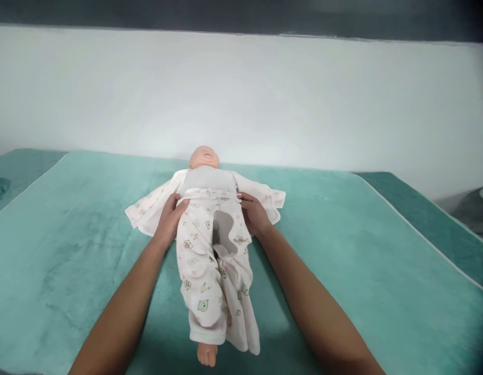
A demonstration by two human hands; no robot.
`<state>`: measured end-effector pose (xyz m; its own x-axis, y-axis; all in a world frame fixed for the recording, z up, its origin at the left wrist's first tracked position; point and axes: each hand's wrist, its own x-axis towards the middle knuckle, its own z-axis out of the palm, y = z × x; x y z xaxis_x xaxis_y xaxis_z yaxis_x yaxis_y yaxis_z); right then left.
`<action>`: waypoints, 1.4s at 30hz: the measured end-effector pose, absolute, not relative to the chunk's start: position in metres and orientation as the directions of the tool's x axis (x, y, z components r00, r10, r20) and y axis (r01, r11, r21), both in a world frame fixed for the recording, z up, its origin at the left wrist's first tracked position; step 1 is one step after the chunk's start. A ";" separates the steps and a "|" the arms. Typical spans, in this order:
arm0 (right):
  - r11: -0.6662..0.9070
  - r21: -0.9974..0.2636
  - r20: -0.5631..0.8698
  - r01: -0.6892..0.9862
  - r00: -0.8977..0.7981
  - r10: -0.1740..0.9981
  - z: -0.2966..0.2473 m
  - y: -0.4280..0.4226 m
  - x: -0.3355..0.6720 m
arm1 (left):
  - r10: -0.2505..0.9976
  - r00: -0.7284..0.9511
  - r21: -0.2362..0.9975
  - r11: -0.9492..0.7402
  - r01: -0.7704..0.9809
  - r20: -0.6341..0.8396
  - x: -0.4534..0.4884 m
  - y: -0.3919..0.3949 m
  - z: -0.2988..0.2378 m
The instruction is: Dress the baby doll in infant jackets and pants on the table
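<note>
A baby doll (204, 157) lies on its back, head toward the wall. White printed baby pants (194, 260) with an open crotch cover its legs up to the waist. One bare foot (207, 354) sticks out of the left leg cuff; the right leg's end hangs flat, with no foot showing. A white printed baby top (260, 192) lies spread open under the doll, sleeves out to both sides, leaving the grey cloth torso (209, 178) uncovered. My left hand (171, 216) and my right hand (255, 213) grip the pants' waistband at opposite sides, fingertips partly hidden.
The doll rests on a green plush bedspread (81, 250) with pale seam lines near both sides. Behind it rises a white wall (241, 99) with a dark band along the top. Dark objects (473, 211), not clearly made out, are at the right edge.
</note>
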<state>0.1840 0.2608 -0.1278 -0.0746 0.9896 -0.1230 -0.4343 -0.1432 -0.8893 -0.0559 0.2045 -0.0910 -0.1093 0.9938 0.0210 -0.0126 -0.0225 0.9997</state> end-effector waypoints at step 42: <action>0.380 -0.887 0.400 0.263 0.026 0.916 -0.108 0.250 0.173 | 0.819 0.042 0.649 -0.484 0.587 0.572 -0.063 0.250 -0.097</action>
<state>0.1734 0.2500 -0.1082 0.0257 0.9163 0.3996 0.2629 0.3795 -0.8871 -0.0627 0.2496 -0.0974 0.0416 0.8189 0.5725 0.5868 -0.4837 0.6494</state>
